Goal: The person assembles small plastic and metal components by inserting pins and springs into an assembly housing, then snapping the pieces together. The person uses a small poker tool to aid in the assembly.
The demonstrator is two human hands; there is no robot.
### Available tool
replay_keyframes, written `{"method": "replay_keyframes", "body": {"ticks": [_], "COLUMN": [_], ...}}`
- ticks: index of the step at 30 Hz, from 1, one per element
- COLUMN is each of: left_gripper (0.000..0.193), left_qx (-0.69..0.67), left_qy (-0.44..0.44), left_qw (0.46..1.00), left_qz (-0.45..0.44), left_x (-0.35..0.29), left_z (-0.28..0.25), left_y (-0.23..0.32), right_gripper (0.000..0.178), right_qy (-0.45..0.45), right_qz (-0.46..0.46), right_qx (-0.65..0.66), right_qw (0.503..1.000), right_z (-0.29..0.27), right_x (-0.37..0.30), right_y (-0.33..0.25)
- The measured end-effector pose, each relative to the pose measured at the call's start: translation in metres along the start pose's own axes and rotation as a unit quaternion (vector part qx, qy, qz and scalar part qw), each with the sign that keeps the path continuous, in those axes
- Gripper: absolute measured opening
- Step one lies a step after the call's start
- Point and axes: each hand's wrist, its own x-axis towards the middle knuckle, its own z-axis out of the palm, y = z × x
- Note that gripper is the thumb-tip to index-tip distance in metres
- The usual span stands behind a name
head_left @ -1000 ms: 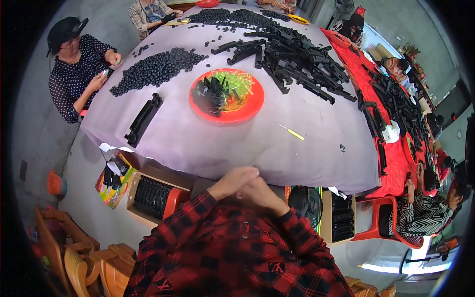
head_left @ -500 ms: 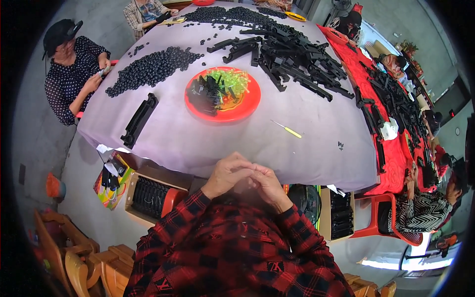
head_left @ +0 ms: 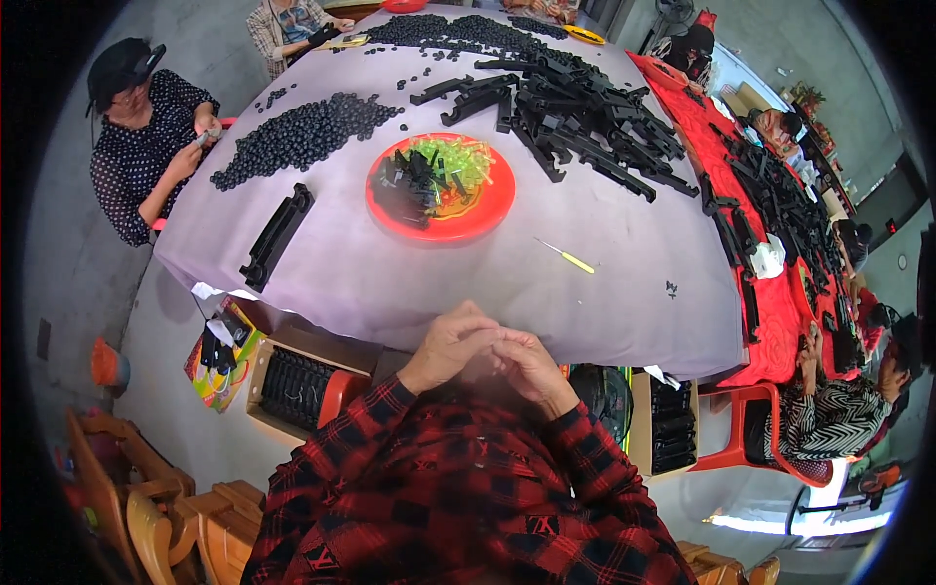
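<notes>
At the table's near edge my left hand [head_left: 450, 347] and my right hand [head_left: 534, 371] meet, fingers curled and touching at the tips. Both are closed; whatever lies between them, if anything, is hidden. Beyond them on the cloth is a thin pick-like tool with a yellow handle [head_left: 577, 262]. A red plate [head_left: 492, 216] farther off bears small black parts [head_left: 408, 182] and clear greenish pieces [head_left: 458, 156]. To the left lies a single long black plastic part [head_left: 277, 237]. A few tiny black bits [head_left: 671, 289] rest on the right.
A heap of black round parts [head_left: 302, 136] and a pile of long black parts [head_left: 585, 117] cover the far table. Boxes of black parts [head_left: 292, 385] [head_left: 673, 429] stand below the edge. People sit at the left, far end and along a red-covered table [head_left: 780, 331].
My hands stay together in nearly the same place. The whole view shifts very slightly; nothing on the table has visibly been moved.
</notes>
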Motion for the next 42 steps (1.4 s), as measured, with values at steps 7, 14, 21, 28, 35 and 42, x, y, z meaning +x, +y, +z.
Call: {"method": "replay_keyframes", "body": {"ticks": [7,14,21,28,35,42], "left_gripper": [0.016,0.014,0.015,0.013,0.013,0.018], "left_qx": [0.106,-0.019,-0.003,0.07,0.073,0.06], "left_qy": [0.018,0.01,0.015,0.019,0.023,0.014], "left_qw": [0.992,1.0,1.0,0.997,0.997,0.998], "left_qz": [0.066,0.005,-0.024,0.035,0.028,-0.02], "left_x": [-0.001,0.0,-0.001,-0.001,-0.001,0.001], "left_z": [0.005,0.003,0.002,0.007,0.004,0.001], "left_y": [0.005,-0.003,0.006,0.0,0.002,0.008], "right_gripper": [0.015,0.016,0.016,0.014,0.015,0.017], "right_qy": [0.034,-0.017,0.0,0.019,-0.013,-0.005], "right_qz": [0.016,0.024,0.03,0.03,0.023,0.023], "right_qx": [0.003,0.034,0.007,0.015,0.022,0.012], "right_qw": [0.999,0.999,1.0,0.999,0.999,1.0], "right_z": [0.0,-0.008,-0.005,-0.006,-0.011,-0.016], "right_x": [0.0,0.001,0.0,0.0,0.002,0.005], "right_y": [0.0,0.002,0.001,0.002,0.006,0.008]}}
